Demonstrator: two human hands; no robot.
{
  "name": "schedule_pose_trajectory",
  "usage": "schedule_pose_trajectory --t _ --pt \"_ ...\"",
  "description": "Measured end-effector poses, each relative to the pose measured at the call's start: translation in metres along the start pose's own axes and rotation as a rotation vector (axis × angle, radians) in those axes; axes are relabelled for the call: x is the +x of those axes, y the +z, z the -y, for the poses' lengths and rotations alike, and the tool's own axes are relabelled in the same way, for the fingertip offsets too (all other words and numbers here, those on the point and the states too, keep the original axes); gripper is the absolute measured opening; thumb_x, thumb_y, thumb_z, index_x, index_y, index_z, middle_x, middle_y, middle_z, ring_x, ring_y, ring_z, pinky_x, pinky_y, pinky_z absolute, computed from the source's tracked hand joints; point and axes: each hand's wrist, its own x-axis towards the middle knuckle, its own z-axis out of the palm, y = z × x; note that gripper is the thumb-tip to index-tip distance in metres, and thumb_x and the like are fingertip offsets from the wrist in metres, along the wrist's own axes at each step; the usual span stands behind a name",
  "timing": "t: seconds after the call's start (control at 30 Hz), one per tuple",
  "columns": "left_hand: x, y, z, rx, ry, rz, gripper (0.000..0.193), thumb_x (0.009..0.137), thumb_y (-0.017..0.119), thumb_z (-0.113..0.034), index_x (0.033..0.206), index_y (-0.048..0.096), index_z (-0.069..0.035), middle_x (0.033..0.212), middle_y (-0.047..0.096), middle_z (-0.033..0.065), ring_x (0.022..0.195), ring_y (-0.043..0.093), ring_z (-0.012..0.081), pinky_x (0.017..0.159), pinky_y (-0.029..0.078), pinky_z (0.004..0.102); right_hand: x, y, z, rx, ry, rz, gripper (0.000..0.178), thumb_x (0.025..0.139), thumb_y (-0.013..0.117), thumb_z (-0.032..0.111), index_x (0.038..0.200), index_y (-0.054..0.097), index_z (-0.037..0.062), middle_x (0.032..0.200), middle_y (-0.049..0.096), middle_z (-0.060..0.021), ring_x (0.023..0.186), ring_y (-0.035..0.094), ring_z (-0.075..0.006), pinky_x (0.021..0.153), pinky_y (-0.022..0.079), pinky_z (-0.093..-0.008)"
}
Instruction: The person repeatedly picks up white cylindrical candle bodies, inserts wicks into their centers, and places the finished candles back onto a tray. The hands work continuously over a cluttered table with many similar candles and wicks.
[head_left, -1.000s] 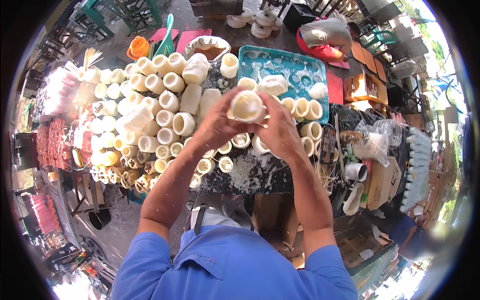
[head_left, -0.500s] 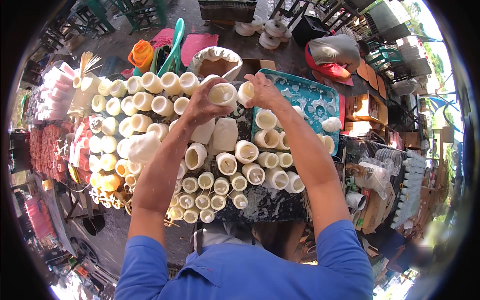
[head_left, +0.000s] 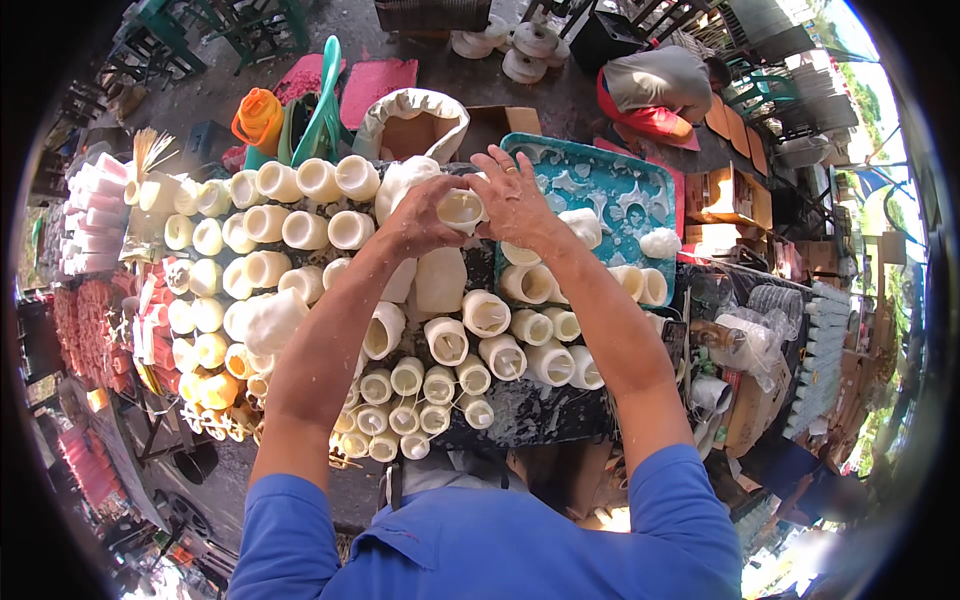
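Between my hands, above the far part of the table, is a cream-coloured hollow wax candle shell (head_left: 460,212) with its open mouth facing me. My left hand (head_left: 420,218) grips its left side, fingers curled round it. On its right side my right hand (head_left: 512,200) presses with thumb and fingers, a ring on one finger. Just beyond the left hand lies a lumpy white wax piece (head_left: 403,180). A smooth pale wax block (head_left: 440,282) rests below the hands. Small candles with wicks (head_left: 438,385) and larger hollow ones (head_left: 485,313) stand nearer to me.
A teal tray (head_left: 640,180) with wax scraps and several candles lies at the right. Rows of wax shells (head_left: 305,230) cover the left of the table. Beyond stand an open sack (head_left: 410,105) and an orange container (head_left: 258,118). A crouching person (head_left: 655,88) is at the far right.
My right hand has come left, away from a smaller wax shell by the tray, and now meets the shell in my left hand. That shell has moved slightly right and down.
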Motion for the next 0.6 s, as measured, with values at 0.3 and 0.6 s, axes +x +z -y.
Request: schedule_pose_trajectory --t 0.3,0.6 --pt "-0.024 0.041 0.004 0.417 -0.046 -0.173 0.078 0.078 0.081 0.001 0.151 0.054 -0.002 0.150 0.056 0.0237 0.137 0.060 0.0453 0.117 0.051 0.0500 0.016 -0.003 0.006 0.009 0.087 0.166 0.078 0.077 0.092 0.028 0.149 0.065 0.0163 0.170 0.044 -0.0125 0.166 0.030 -0.0418 0.131 0.019 -0.0755" --pt "-0.047 0.056 0.005 0.489 -0.028 -0.316 0.077 0.089 0.077 0.000 0.161 0.049 -0.003 0.163 0.047 0.0318 0.151 0.049 0.0489 0.121 0.049 0.0513 0.140 -0.009 0.025 0.474 0.176 0.120 0.068 0.084 0.091 0.041 0.140 0.072 0.0061 0.145 0.071 -0.0195 0.137 0.065 -0.0382 0.119 0.050 -0.0455"
